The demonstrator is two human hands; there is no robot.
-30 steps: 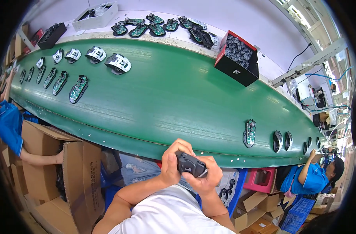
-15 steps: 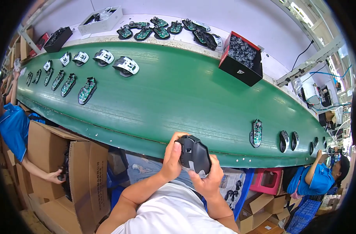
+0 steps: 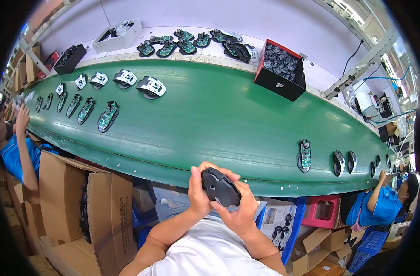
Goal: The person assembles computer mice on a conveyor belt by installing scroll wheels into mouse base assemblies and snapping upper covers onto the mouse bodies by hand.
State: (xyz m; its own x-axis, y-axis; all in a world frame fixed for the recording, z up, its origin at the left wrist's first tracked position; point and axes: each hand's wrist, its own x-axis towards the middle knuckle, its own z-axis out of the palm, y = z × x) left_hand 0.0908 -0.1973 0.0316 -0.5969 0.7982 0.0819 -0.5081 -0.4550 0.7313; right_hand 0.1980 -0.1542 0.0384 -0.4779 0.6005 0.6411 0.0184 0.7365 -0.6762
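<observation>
A black computer mouse [image 3: 221, 189] is gripped between my two hands, close to the near edge of the green conveyor belt [image 3: 210, 124]. Its underside faces up, with a small square opening showing. My left hand [image 3: 199, 195] closes on its left end, thumb upright along the side. On the other side, my right hand [image 3: 242, 207] wraps the right end, its thumb against the near edge and its fingers over the far edge. The fingers beneath the mouse are hidden.
Mouse bases with green circuit boards [image 3: 108, 116] and white-and-black mouse shells [image 3: 151, 87] lie left on the belt. More boards [image 3: 187, 46] line the back ledge beside a box of small dark parts [image 3: 280, 87]. Cardboard boxes [image 3: 108, 211] stand lower left; co-workers [image 3: 380, 202] sit at both sides.
Both hands have turned the mouse, so it lies more slanted, and my right fingers now reach over its far edge. The left co-worker's hand has moved from the cardboard box up to the belt.
</observation>
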